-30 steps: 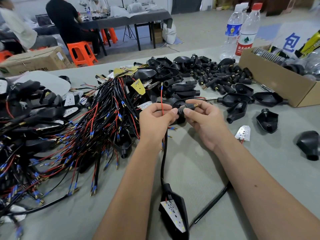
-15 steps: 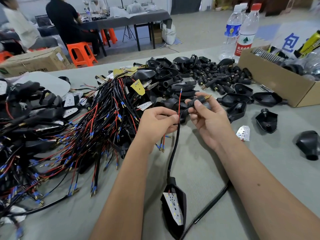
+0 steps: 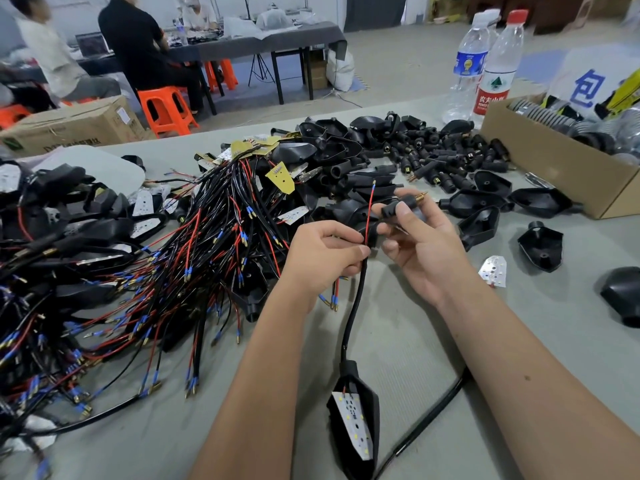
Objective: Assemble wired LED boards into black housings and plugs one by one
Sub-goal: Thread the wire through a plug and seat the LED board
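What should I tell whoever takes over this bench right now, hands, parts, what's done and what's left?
Left hand pinches the black cable where its red wire sticks up.
Right hand holds a black plug, brass tip pointing away.
Done: the LED board sits in its black housing at the near table edge.
Left: fit that plug on the wires, then the wired-board heap, using loose housings and plugs.
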`<state>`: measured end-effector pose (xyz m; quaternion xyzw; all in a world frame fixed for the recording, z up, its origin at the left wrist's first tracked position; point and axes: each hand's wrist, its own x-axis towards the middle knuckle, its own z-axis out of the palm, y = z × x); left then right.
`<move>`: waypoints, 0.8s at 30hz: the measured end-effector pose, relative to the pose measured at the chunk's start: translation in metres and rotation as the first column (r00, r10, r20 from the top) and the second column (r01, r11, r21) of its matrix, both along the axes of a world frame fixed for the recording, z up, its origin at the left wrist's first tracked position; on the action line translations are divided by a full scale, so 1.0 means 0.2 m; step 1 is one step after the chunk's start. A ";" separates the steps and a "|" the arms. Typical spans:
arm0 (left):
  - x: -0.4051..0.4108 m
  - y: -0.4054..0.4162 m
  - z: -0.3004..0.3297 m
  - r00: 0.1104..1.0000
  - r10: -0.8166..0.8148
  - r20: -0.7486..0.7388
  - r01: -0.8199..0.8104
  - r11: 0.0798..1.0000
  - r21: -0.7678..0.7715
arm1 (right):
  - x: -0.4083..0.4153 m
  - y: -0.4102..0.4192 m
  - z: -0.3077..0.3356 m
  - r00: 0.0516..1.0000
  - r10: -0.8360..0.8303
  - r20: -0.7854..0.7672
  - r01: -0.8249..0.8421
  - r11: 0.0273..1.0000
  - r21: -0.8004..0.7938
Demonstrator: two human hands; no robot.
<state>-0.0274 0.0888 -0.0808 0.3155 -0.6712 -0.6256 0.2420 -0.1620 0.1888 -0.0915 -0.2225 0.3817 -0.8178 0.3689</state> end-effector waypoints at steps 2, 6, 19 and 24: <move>0.00 0.00 0.01 1.000 0.005 -0.007 -0.005 1.000 0.002 | 0.01 0.00 0.00 0.999 0.037 -0.016 -0.037 0.999 0.028; 0.00 0.01 0.01 0.999 -0.028 0.022 0.028 1.000 -0.013 | 0.03 -0.01 0.00 0.999 0.048 -0.007 -0.048 0.998 0.037; 0.03 0.01 0.04 0.989 -0.111 0.094 0.109 0.994 0.030 | 0.04 -0.03 -0.01 1.000 0.003 0.018 -0.004 0.999 0.039; 0.03 0.01 0.04 0.992 -0.099 0.084 0.097 0.995 0.032 | 0.03 -0.02 0.00 0.999 0.047 0.006 -0.047 0.998 0.043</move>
